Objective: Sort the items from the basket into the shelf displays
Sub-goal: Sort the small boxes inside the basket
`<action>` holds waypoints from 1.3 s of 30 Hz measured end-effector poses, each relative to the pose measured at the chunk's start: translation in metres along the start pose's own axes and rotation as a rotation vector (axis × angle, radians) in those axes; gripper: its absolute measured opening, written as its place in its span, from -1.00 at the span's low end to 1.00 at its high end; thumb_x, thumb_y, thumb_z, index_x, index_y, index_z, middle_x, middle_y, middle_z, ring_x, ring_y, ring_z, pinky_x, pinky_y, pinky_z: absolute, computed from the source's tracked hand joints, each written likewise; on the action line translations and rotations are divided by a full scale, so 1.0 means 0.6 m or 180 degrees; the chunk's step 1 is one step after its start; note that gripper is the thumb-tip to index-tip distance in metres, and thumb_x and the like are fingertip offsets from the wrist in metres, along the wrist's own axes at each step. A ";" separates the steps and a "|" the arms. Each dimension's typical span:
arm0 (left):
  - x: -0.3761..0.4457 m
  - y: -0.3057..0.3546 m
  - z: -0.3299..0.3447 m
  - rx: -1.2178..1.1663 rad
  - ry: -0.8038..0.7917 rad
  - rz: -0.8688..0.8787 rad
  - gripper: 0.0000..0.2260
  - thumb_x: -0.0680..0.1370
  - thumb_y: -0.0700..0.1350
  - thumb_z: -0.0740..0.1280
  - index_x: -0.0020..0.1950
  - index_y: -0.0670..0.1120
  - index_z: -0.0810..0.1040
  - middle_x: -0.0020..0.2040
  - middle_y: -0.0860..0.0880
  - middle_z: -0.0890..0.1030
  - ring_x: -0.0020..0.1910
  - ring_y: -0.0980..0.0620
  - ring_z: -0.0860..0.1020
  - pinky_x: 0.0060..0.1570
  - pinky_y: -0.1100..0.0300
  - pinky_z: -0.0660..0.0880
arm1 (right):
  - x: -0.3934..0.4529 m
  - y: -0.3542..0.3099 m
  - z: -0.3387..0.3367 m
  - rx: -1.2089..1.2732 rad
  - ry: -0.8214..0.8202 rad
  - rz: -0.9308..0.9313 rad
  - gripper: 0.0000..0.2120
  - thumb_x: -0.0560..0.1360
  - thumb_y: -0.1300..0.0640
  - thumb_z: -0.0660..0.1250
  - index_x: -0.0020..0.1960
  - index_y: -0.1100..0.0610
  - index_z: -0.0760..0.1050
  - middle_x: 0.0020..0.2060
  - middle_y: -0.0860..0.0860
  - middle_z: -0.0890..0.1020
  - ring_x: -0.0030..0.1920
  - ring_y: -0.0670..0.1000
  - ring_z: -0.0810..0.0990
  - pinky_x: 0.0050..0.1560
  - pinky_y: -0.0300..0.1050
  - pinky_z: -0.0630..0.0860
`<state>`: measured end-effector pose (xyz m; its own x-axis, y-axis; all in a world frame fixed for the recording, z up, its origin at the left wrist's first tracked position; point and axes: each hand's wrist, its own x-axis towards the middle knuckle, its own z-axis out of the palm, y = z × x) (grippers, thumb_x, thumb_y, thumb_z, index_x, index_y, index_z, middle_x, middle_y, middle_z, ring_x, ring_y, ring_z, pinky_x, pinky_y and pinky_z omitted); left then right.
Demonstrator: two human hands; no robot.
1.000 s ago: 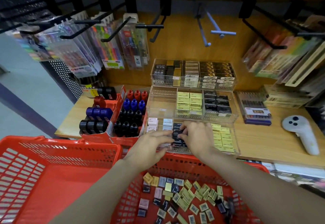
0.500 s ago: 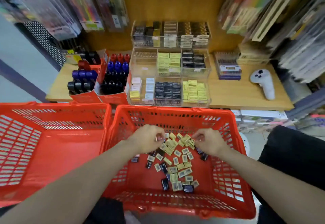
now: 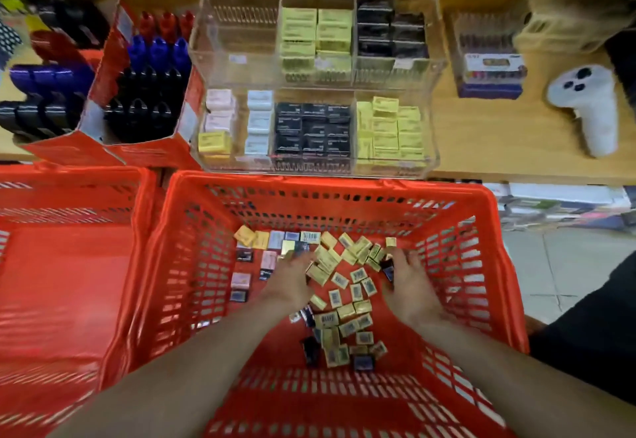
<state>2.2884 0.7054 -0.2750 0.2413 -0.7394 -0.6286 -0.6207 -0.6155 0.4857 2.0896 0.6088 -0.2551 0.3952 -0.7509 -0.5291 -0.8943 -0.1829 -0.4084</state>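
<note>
The red basket [image 3: 495, 286] stands below the shelf edge and holds several small loose boxes [image 3: 347, 303], mostly yellow with some black, pink and pale blue. My left hand [image 3: 292, 282] lies palm down in the pile, its fingertips among yellow boxes; blur hides whether it holds one. My right hand [image 3: 411, 288] reaches in at the pile's right with fingers stretched out, thumb beside a black box [image 3: 389, 270]. The clear tiered display [image 3: 432, 148] on the shelf has compartments of pink and pale boxes [image 3: 220, 117], black boxes [image 3: 313, 131] and yellow boxes [image 3: 389, 127].
A second red basket [image 3: 69, 282] with nothing in it sits to the left. Red cartons of markers [image 3: 148, 93] stand left of the display. On the wooden shelf [image 3: 481, 148], a white controller [image 3: 585, 107] and a pen box [image 3: 492, 72] lie to the right.
Both hands left the display's black-box compartment and dropped into the basket. The view tilted down and closed in on the pile.
</note>
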 end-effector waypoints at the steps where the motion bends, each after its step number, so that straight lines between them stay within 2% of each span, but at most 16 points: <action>1: 0.008 0.000 0.000 0.0308 0.0146 0.0205 -0.48 0.54 -0.29 0.34 0.48 -0.02 0.35 0.39 -0.11 0.37 0.31 -0.11 0.42 0.20 0.13 0.45 | 0.006 -0.005 -0.002 -0.0075 0.0020 -0.0077 -0.40 0.53 0.18 0.36 0.50 0.10 0.22 0.39 0.15 0.27 0.38 0.19 0.36 0.40 0.03 0.33; 4: 0.045 -0.002 0.012 0.1464 0.0296 0.1001 -0.39 0.48 -0.35 0.32 0.50 -0.03 0.30 0.47 -0.05 0.27 0.44 -0.11 0.26 0.34 0.07 0.34 | 0.032 -0.007 0.004 -0.0269 -0.0077 -0.0212 -0.36 0.51 0.17 0.37 0.51 0.01 0.18 0.41 0.12 0.22 0.42 0.18 0.30 0.42 0.04 0.31; 7: 0.076 0.004 0.024 0.2145 0.0162 0.1354 -0.36 0.49 -0.31 0.35 0.52 0.00 0.25 0.48 -0.08 0.20 0.44 -0.14 0.22 0.36 0.03 0.28 | 0.043 -0.005 0.008 -0.0521 -0.0184 -0.0470 -0.33 0.50 0.20 0.34 0.53 -0.06 0.15 0.46 0.07 0.17 0.45 0.15 0.25 0.43 0.03 0.31; 11: 0.091 0.009 0.035 0.1950 0.0003 0.1171 -0.45 0.56 -0.18 0.36 0.50 0.01 0.25 0.41 -0.11 0.23 0.40 -0.16 0.26 0.34 0.02 0.33 | 0.064 -0.009 0.015 -0.0786 -0.0240 -0.0806 -0.34 0.52 0.23 0.33 0.52 -0.08 0.16 0.47 0.01 0.19 0.42 0.12 0.29 0.39 0.02 0.35; 14: 0.088 0.010 0.041 0.1546 -0.0072 0.1002 -0.47 0.56 -0.21 0.37 0.48 -0.09 0.25 0.43 -0.12 0.18 0.43 -0.15 0.21 0.29 0.03 0.45 | 0.085 -0.019 0.025 -0.0829 -0.0191 -0.0904 -0.38 0.54 0.18 0.32 0.52 -0.11 0.17 0.43 0.01 0.24 0.38 0.11 0.31 0.37 0.00 0.36; 16: 0.083 0.010 0.044 0.1385 -0.0009 0.0980 -0.49 0.57 -0.17 0.38 0.46 -0.16 0.26 0.44 -0.11 0.19 0.47 -0.14 0.17 0.35 0.06 0.38 | 0.100 -0.022 0.035 -0.1053 -0.0226 -0.0982 -0.40 0.55 0.17 0.31 0.52 -0.10 0.18 0.39 0.03 0.27 0.34 0.12 0.34 0.33 0.02 0.40; 18: 0.078 0.005 0.044 0.1323 0.0082 0.0959 -0.54 0.59 -0.16 0.34 0.45 -0.16 0.28 0.45 -0.09 0.25 0.45 -0.11 0.19 0.38 0.12 0.29 | 0.110 -0.022 0.046 -0.1122 -0.0272 -0.0922 -0.45 0.55 0.21 0.30 0.47 -0.03 0.23 0.35 0.05 0.31 0.33 0.13 0.36 0.32 0.01 0.41; 22: 0.075 -0.014 0.040 0.1525 0.0253 0.0990 -0.40 0.55 -0.27 0.34 0.53 -0.10 0.17 0.49 -0.07 0.29 0.46 -0.09 0.21 0.40 0.08 0.30 | 0.108 -0.020 0.062 -0.1300 -0.0067 -0.0783 -0.59 0.55 0.22 0.29 0.35 0.01 0.30 0.25 0.05 0.39 0.29 0.11 0.38 0.23 -0.02 0.43; 24: 0.076 -0.016 0.044 0.1639 0.0276 0.1051 -0.40 0.56 -0.24 0.34 0.54 -0.09 0.17 0.49 -0.05 0.27 0.45 -0.09 0.21 0.38 0.07 0.32 | 0.106 -0.021 0.066 -0.1418 0.0004 -0.0821 -0.62 0.55 0.17 0.29 0.33 0.00 0.30 0.25 0.03 0.39 0.28 0.10 0.38 0.19 -0.02 0.43; 30: 0.089 -0.005 0.067 0.1056 0.0389 0.0777 -0.38 0.55 -0.20 0.40 0.53 -0.10 0.17 0.47 -0.10 0.19 0.44 -0.13 0.22 0.29 0.05 0.43 | 0.113 -0.015 0.060 -0.1769 -0.0086 -0.1215 -0.59 0.55 -0.03 0.29 0.36 -0.01 0.34 0.27 -0.04 0.52 0.31 0.09 0.39 0.25 0.02 0.32; 33: 0.083 -0.020 0.068 0.0880 0.0511 0.0851 -0.58 0.62 -0.12 0.28 0.46 -0.12 0.31 0.41 -0.10 0.30 0.40 -0.09 0.27 0.32 0.11 0.35 | 0.112 -0.013 0.054 -0.1674 0.0175 -0.1264 -0.74 0.57 -0.08 0.27 0.18 0.02 0.44 0.10 -0.05 0.61 0.19 0.08 0.44 0.17 -0.01 0.35; 35: 0.067 -0.029 0.066 0.0404 0.0638 0.0795 -0.70 0.63 -0.08 0.27 0.36 -0.10 0.43 0.32 -0.06 0.37 0.35 -0.04 0.32 0.28 0.19 0.33 | 0.105 -0.015 0.054 -0.1422 0.0085 -0.1165 -0.74 0.57 -0.08 0.28 0.18 0.02 0.47 0.09 -0.04 0.62 0.20 0.05 0.46 0.18 -0.04 0.38; 37: 0.048 -0.026 0.056 -0.0547 0.0838 0.0529 -0.82 0.61 -0.06 0.34 0.19 -0.03 0.48 0.11 0.05 0.49 0.14 0.09 0.48 0.04 0.35 0.41 | 0.095 -0.021 0.054 -0.1010 -0.0052 -0.1012 -0.71 0.56 -0.07 0.31 0.23 0.01 0.50 0.13 -0.06 0.59 0.23 0.02 0.46 0.24 -0.05 0.38; 39: 0.034 -0.018 0.038 -0.1673 0.0939 0.0127 -0.82 0.57 -0.10 0.40 0.07 -0.02 0.42 -0.14 0.11 0.51 -0.19 0.25 0.53 -0.26 0.44 0.43 | 0.085 -0.032 0.053 -0.0610 -0.0021 -0.0782 -0.73 0.55 -0.01 0.35 0.22 0.02 0.56 0.13 -0.03 0.59 0.19 -0.01 0.50 0.23 -0.11 0.41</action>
<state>2.2832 0.7029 -0.3069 0.4688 -0.7629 -0.4452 -0.1998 -0.5826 0.7878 2.1333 0.5942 -0.2980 0.6053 -0.6654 -0.4368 -0.7948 -0.4753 -0.3774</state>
